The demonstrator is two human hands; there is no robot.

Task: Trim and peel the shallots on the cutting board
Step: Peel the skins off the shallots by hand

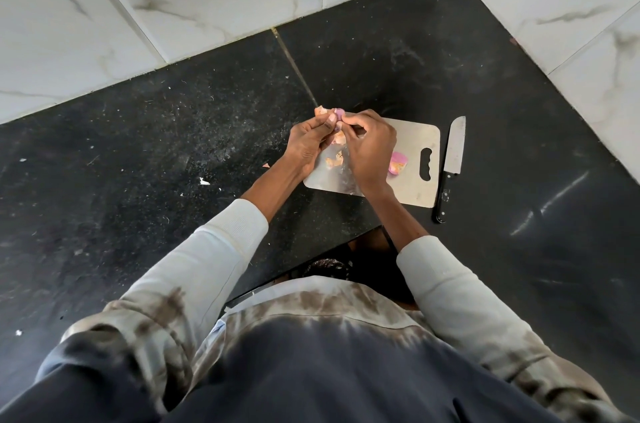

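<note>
A small purple shallot (338,114) is pinched between the fingertips of my left hand (309,142) and my right hand (370,149), held just above the far left corner of the steel cutting board (412,145). Papery orange skin (339,137) hangs loose between my fingers. A second pink shallot (397,163) lies on the board just right of my right hand. Bits of peel (335,161) lie on the board under my hands.
A black-handled knife (451,166) lies on the dark stone counter (173,145) just right of the board, blade pointing away. White marble-tiled walls (207,0) close the corner behind and to the right. Small peel scraps (203,181) dot the counter at left.
</note>
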